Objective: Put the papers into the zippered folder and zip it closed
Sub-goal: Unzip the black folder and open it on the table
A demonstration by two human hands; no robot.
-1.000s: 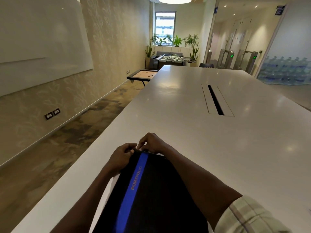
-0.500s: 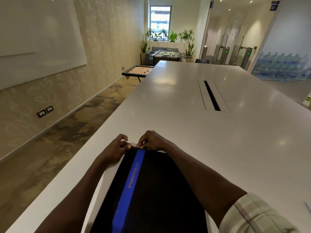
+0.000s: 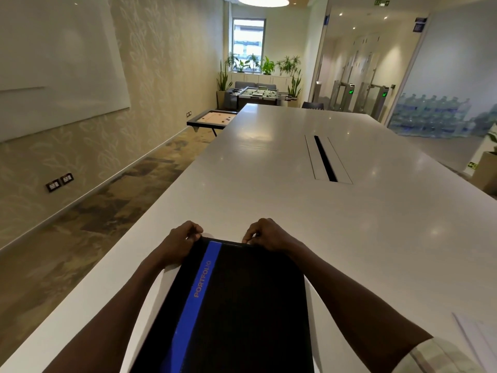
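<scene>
1. The left hand (image 3: 179, 242) and right hand (image 3: 266, 235) each pinch the far edge of the zippered folder (image 3: 236, 302), which lies on the counter (image 3: 282, 200).
2. The papers (image 3: 477, 337) lie apart, at the right.
3. Risk: a snagged zipper could drag the folder.

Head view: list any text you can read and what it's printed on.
"PORTFOLIO": orange letters along the blue stripe of the black folder.
Green exit sign near the ceiling: too blurred to read.
Blue wall plaques: too small to read.
Green floor-level sign: unreadable.
</scene>
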